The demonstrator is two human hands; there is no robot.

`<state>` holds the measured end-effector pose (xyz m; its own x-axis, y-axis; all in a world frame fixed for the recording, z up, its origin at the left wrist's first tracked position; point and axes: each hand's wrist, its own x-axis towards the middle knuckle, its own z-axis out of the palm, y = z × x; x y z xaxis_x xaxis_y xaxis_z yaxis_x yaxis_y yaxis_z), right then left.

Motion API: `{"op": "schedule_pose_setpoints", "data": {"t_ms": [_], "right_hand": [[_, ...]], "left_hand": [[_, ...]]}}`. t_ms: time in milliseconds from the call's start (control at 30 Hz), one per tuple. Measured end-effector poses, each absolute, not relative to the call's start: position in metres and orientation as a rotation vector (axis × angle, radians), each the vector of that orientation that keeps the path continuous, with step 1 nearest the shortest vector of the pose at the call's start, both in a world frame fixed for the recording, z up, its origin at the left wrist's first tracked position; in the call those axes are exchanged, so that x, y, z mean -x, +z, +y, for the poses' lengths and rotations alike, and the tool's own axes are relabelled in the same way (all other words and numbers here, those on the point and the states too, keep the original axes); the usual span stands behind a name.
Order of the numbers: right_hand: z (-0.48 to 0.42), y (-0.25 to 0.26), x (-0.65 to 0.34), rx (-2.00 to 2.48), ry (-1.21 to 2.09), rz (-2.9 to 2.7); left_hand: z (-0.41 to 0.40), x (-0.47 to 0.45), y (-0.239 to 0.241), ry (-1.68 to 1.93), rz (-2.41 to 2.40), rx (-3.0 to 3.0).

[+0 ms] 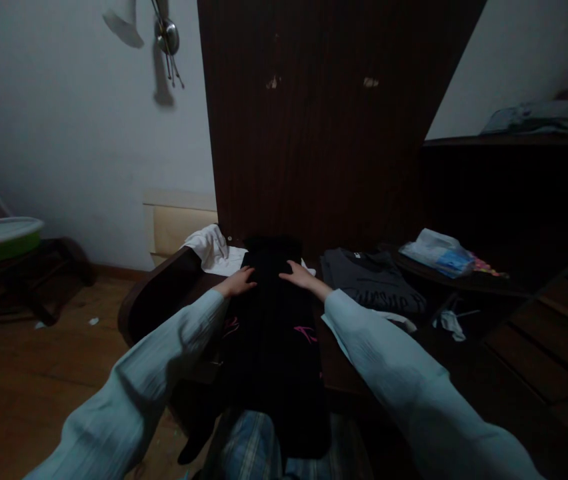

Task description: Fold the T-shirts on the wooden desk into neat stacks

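surface [338, 370]: dark wood, its left edge a raised, rounded rim
black cloth [277, 373]: lengthwise from near the back edge to past the front edge, hanging over the lap [249, 443]; pink marks on it
left hand [238, 283]: on the black cloth's left side, toward the back edge; fingers laid out, slightly apart
right hand [300, 275]: opposite, on its right side; fingers extended, spread a little
white cloth [211, 248]: rumpled, at the back left corner
grey shirt [371, 275]: folded, right of the black cloth
bag [437, 253]: clear plastic, past the shirt, toward the right
panel [314, 147]: tall, dark, scuffed twice, behind the back edge
wall [64, 120]: pale, with a lamp [124, 23] up left
stool [14, 277]: far left on the wooden floor [109, 340], bearing a green basin [4, 247]
shelf [509, 141]: upper right, folded cloths on it
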<state>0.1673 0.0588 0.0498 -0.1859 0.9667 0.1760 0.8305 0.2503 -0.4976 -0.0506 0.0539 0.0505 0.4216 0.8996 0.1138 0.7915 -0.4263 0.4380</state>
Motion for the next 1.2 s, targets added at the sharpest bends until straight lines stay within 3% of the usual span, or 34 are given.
{"op": "schedule_pose_setpoints", "data": {"t_ms": [267,767,1000,1200], "right_hand": [[-0.005,-0.011,-0.167,1.669,0.090,-2.344],[0.047,-0.001,-0.175,1.771,0.108,-2.414],[0.034,0.016,-0.180,1.683,0.236,-2.331],[-0.066,0.008,-0.212,1.261,0.475,-2.271]], "left_hand": [[0.004,0.058,0.006,0.249,1.537,-2.545],[0.052,0.036,0.001,0.334,1.684,-2.471],[0.040,0.042,0.013,0.516,1.704,-2.453],[-0.052,0.079,0.025,0.627,1.651,-2.410]]}}
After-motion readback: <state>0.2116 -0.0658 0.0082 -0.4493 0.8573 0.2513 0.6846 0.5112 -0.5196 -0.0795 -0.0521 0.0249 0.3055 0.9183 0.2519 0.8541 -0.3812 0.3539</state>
